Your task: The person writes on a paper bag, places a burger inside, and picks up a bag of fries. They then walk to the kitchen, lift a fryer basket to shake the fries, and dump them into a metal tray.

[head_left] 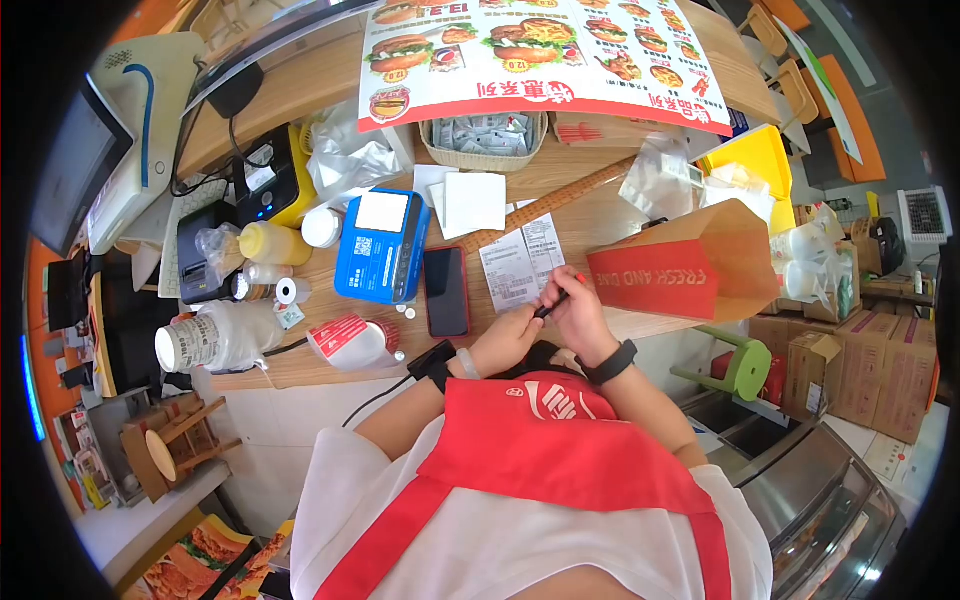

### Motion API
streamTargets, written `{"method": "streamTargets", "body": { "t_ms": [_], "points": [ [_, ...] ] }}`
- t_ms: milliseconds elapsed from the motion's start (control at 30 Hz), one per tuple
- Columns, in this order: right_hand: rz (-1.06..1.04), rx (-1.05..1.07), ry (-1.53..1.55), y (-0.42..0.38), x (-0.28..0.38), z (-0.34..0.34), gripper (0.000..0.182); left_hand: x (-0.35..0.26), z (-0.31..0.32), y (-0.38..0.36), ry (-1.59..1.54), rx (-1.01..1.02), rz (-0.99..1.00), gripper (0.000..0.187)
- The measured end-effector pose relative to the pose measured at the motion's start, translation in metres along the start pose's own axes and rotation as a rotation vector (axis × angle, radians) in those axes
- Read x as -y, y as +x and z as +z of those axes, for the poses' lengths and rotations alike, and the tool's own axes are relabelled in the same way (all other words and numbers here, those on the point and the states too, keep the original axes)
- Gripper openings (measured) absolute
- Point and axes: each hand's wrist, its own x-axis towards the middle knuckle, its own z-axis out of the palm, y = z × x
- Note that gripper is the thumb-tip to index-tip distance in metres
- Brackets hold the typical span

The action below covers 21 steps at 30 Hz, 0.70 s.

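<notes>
Fingers of our right hand (578, 312) pinch the pen (556, 298) over the receipt (520, 262), while our left hand (508, 338) curls loosely beside it.

The person wears a white short-sleeved shirt (340, 500), seen in the lower middle of the frame, with the sleeves ending above the elbows. Over it lies a red apron (560, 450) whose bib carries a small white logo (555, 400) of curved stripes near its upper edge, and broad red straps run down across the white fabric on both sides. A black smartwatch (612, 362) sits on the right wrist. A pale band (468, 363) circles the left wrist, just beside a black strap (437, 372).
</notes>
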Motion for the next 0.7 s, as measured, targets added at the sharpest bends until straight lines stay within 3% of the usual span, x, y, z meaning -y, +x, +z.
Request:
{"method": "streamTargets", "body": {
  "t_ms": [67,133,167,200,233,333,433,533,567,633,667,700],
  "points": [
    [0.233,0.251,0.218,0.003,0.006,-0.002,0.024,0.004,0.008,-0.001,-0.136,-0.058,0.104,0.016],
    [0.299,0.212,0.221,0.004,0.016,0.007,0.029,-0.003,0.01,-0.003,-0.325,-0.018,0.044,0.015],
    [0.327,0.289,0.243,0.005,0.018,0.006,0.029,-0.007,0.007,-0.004,-0.323,-0.019,0.046,0.015],
    [0.355,0.366,0.264,0.006,0.019,0.005,0.029,-0.018,0.003,-0.006,-0.489,0.058,-0.102,0.015],
    [0.353,0.368,0.262,0.008,0.019,0.005,0.029,-0.024,0.0,-0.007,-0.654,0.136,-0.251,0.014],
    [0.354,0.394,0.294,0.014,0.016,0.001,0.03,-0.017,-0.005,-0.001,-0.778,0.225,-0.416,0.014],
    [0.375,0.394,0.35,0.023,0.015,-0.007,0.031,-0.016,-0.006,0.004,-0.881,0.255,-0.487,0.014],
    [0.407,0.529,0.372,0.028,0.02,-0.011,0.031,-0.02,-0.007,0.003,-1.006,0.325,-0.488,0.014],
    [0.304,0.478,0.297,0.029,0.02,-0.01,0.029,-0.01,-0.004,0.006,-1.007,0.325,-0.487,0.014],
    [0.201,0.429,0.22,0.035,0.015,-0.009,0.028,0.017,0.002,0.017,-0.406,0.038,-0.195,0.025],
    [0.015,0.214,0.037,0.044,0.007,-0.011,0.029,0.027,0.0,0.02,-0.406,0.037,-0.193,0.025],
    [-0.168,-0.004,-0.143,0.05,0.002,-0.011,0.03,0.029,-0.009,0.02,-0.011,-0.081,-0.182,0.033]
  ]
}}
